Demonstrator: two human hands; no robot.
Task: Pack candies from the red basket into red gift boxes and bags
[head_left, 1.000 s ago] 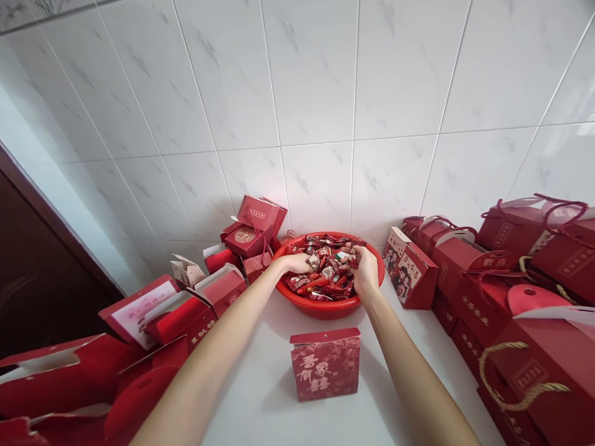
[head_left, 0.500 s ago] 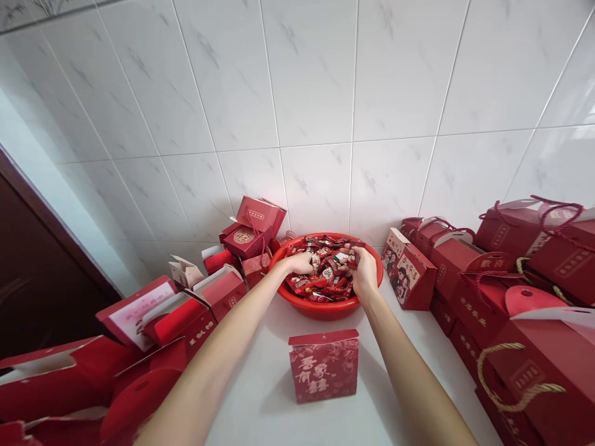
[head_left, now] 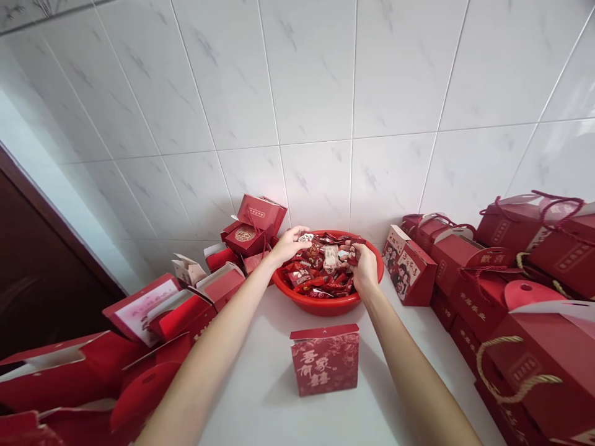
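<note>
A red plastic basin (head_left: 320,305) stands against the tiled wall, filled with red-wrapped candies (head_left: 320,272), a few with pale patches. Over its left rim, my left hand (head_left: 288,244) is closed on a small wrapped candy (head_left: 305,238) with a whitish side. At the right rim my right hand (head_left: 365,267) grips a dark red wrapped candy (head_left: 354,253) between thumb and fingers. Nearer to me, a red gift box (head_left: 325,360) with pale printed characters stands upright on the white tabletop between my forearms.
Several opened red boxes (head_left: 186,310) are heaped on the left. On the right, red gift boxes (head_left: 483,272) with rope handles stand in stacks, and a box with printed figures (head_left: 409,267) sits beside the basin. The tiled wall (head_left: 316,179) bounds the back.
My left hand has risen out of the candies toward the basin's back left rim, with a candy now showing in its fingers. The right hand stays nearly in place.
</note>
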